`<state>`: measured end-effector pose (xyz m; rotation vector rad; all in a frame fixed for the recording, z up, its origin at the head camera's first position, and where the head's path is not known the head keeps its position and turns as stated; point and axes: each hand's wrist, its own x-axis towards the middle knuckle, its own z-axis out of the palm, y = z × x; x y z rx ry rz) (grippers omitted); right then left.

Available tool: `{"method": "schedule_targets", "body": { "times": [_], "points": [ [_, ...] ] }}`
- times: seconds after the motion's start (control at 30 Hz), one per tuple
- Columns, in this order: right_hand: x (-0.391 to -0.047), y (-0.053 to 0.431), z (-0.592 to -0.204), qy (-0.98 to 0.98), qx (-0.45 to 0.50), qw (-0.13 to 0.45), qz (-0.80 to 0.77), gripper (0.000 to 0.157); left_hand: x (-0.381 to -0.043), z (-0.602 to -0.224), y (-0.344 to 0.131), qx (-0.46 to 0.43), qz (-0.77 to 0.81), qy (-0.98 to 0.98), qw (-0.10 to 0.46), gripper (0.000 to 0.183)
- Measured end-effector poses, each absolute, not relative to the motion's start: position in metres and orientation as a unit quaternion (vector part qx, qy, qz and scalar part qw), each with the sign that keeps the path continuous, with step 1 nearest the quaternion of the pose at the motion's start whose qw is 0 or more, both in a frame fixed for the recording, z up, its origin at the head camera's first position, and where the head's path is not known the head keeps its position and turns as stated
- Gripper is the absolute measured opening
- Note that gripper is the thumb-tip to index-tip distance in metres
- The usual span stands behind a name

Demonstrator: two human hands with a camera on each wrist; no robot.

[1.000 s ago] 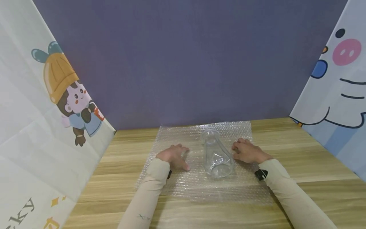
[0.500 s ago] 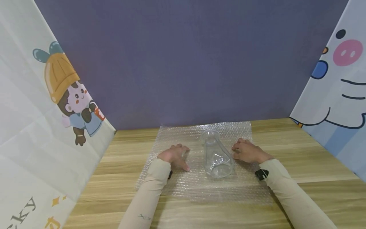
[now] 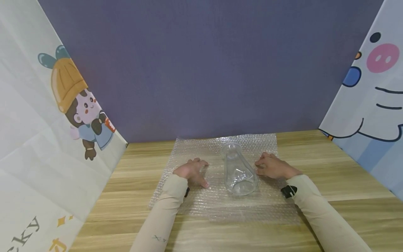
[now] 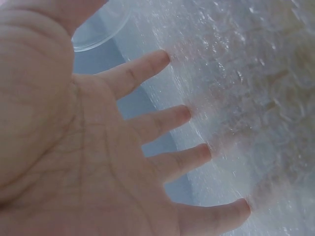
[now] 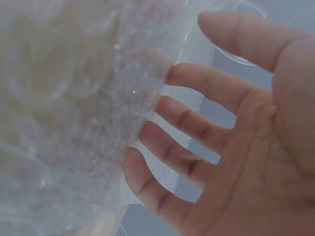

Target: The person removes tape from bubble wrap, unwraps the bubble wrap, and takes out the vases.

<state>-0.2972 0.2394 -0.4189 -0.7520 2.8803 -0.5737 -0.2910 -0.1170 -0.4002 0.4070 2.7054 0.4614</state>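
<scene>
A clear glass flask [image 3: 240,171] with a narrow neck and wide base lies on its side on a sheet of bubble wrap [image 3: 201,204], its base toward me. My left hand [image 3: 192,172] rests on the wrap left of the flask, fingers spread, holding nothing. In the left wrist view its fingertips [image 4: 185,113] touch the bubbled surface. To the right of the flask, my right hand [image 3: 273,166] rests on the wrap with its fingers slightly bent and nothing in them. The right wrist view shows its fingertips [image 5: 162,103] against the wrap, thumb held apart.
The wrap lies on a wood-grain table [image 3: 135,175]. A dark purple-grey panel [image 3: 207,70] stands at the table's back edge. Printed white cloths line the left side [image 3: 28,115] and the right side [image 3: 377,112].
</scene>
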Motion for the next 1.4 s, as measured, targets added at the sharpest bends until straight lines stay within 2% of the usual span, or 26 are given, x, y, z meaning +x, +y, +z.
{"method": "schedule_targets", "body": {
  "times": [0.83,1.2,1.4],
  "points": [
    [-0.297,0.24,-0.423,0.943,-0.258,0.051,-0.203,0.054,-0.294,-0.402,-0.121,0.147,0.172,0.958,0.176,0.091],
    [-0.302,0.248,-0.417,0.933,-0.289,0.081,-0.201,0.06,-0.293,-0.402,-0.12,0.15,0.173,0.959,0.165,0.089],
    [-0.298,0.254,-0.405,0.926,-0.272,0.12,-0.234,0.062,-0.294,-0.401,-0.119,0.152,0.167,0.96,0.166,0.09]
  ]
}}
